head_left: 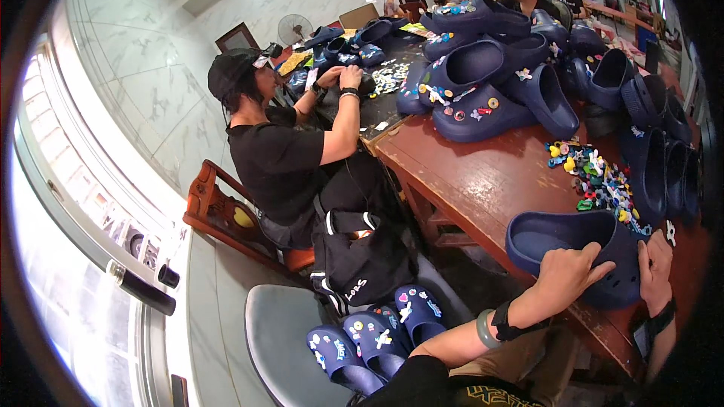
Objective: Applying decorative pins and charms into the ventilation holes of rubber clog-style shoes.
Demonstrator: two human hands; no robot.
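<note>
First: Where is the clog (622, 245) in relation to your fingers?

Second: It lies between your hands at the near right of the table (452, 162), heel to the left, opening up. Your left hand (572, 271) comes at it from the near side and grasps it; two fingertips show on its upper, just right of the opening, and the other fingers are hidden.

First: And your right hand (656, 267)?

Second: It lies along the clog's right end, the toe, touching it, with its fingers pointing to the far side. You can't tell from this view whether they clench the toe or only rest against it. A white charm (670, 234) shows just right of those fingertips; whether you pinch it, you can't tell either.

First: Does the clog rest on the wood?

Second: It is over the near edge; contact underneath is hidden from you.

First: What lies close by?

Second: A pile of coloured charms (603, 185) is just beyond the clog, and a heap of clogs (483, 79) stands farther off. To your left, near, three decorated clogs (366, 335) sit on a grey chair (279, 339), beside a black bag (354, 260).
</note>
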